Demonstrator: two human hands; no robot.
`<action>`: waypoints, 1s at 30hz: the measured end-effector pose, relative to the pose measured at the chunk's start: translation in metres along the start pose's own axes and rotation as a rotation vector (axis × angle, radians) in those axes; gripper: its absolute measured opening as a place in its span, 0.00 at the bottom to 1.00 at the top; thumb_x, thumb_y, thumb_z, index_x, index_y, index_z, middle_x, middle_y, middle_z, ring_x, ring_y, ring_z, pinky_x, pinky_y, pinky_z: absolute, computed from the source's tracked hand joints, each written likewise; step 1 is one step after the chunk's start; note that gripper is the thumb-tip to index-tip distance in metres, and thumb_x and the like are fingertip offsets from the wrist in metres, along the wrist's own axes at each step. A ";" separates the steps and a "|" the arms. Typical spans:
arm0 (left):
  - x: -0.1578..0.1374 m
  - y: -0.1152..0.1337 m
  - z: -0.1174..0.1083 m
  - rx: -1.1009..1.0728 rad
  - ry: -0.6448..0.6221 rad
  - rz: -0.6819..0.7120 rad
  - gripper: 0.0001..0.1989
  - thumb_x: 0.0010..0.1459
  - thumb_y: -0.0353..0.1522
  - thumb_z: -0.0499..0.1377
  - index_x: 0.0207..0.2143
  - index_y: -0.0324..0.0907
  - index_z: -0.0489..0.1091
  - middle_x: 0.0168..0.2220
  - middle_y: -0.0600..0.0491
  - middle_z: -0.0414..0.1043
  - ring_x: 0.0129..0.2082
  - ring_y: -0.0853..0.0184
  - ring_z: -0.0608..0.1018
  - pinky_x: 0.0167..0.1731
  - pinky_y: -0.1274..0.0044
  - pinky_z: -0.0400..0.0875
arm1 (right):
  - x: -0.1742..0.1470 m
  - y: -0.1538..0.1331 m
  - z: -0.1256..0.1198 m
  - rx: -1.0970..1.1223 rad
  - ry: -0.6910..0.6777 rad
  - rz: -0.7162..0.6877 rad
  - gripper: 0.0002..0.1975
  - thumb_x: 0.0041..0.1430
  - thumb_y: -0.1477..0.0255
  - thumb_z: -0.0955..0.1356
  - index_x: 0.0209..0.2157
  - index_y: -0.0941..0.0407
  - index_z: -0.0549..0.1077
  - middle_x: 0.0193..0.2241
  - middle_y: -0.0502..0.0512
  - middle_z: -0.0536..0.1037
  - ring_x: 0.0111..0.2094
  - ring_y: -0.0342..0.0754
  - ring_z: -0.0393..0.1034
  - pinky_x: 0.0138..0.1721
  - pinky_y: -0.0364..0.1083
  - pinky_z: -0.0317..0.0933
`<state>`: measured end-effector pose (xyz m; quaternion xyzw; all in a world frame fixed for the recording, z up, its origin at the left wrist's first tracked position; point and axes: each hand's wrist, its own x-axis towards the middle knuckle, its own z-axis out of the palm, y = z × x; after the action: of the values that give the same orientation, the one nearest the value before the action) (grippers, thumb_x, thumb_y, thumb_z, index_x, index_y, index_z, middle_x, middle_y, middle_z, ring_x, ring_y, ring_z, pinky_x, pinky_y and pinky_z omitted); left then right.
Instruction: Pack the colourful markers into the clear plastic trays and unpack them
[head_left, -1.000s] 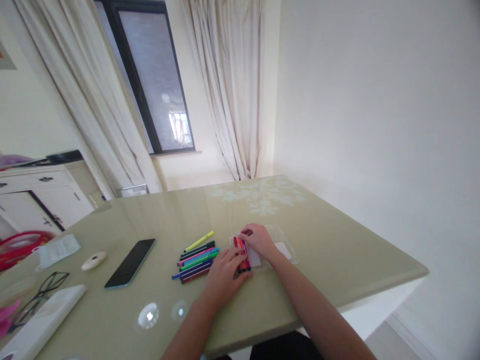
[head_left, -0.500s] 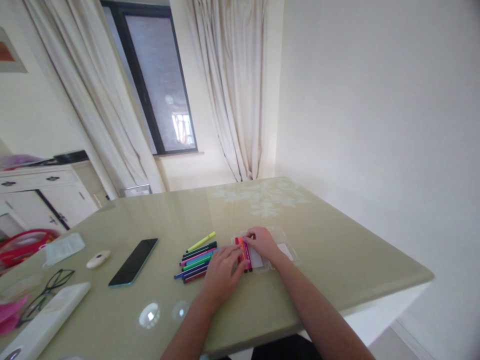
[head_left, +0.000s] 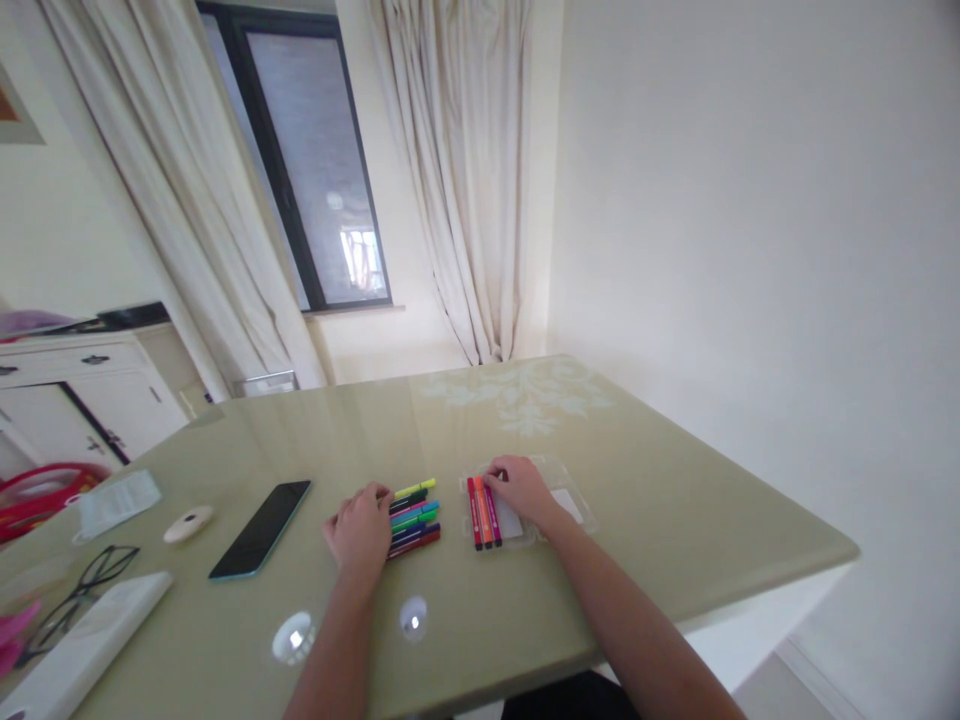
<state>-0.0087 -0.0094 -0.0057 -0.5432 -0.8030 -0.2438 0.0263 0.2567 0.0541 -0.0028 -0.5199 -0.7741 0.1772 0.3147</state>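
Observation:
My left hand (head_left: pixel 360 525) is curled over the left ends of a row of coloured felt-tip pens (head_left: pixel 416 518) on the table, its fingertips at the yellow pen (head_left: pixel 415 489). The hand covers those pens' left ends. Inside a clear plastic case (head_left: pixel 555 468) lie a red pen (head_left: pixel 474 512), an orange pen (head_left: pixel 484 512) and a purple pen (head_left: pixel 493 517), side by side with dark ends toward me. My right hand (head_left: pixel 523 487) rests over the case, thumb and fingers closed at the far end of the purple pen.
Left of the pens lies a black phone (head_left: pixel 260 530). Farther left are a pale oval object (head_left: pixel 189 524), a face mask (head_left: pixel 118 503), glasses (head_left: pixel 79 603) and a long white object (head_left: pixel 94 650). Light-coloured round discs (head_left: pixel 293 637) sit near the front edge. A wall (head_left: pixel 750 250) borders the right side.
My left hand has moved left from the case to the loose pens' left ends. The yellow pen now lies closer to the others and flatter. My right hand stays at the case.

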 end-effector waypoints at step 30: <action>-0.061 0.062 0.011 -0.302 -0.244 0.930 0.30 0.62 0.39 0.66 0.65 0.50 0.63 0.64 0.49 0.67 0.61 0.54 0.70 0.61 0.59 0.67 | 0.007 0.019 -0.012 0.473 0.007 0.117 0.08 0.54 0.67 0.72 0.32 0.57 0.82 0.25 0.53 0.81 0.27 0.47 0.74 0.32 0.45 0.66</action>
<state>0.0734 -0.0389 -0.0119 -0.8659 -0.4289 -0.2543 -0.0406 0.2758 0.0678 -0.0029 -0.4766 -0.6785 0.3696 0.4195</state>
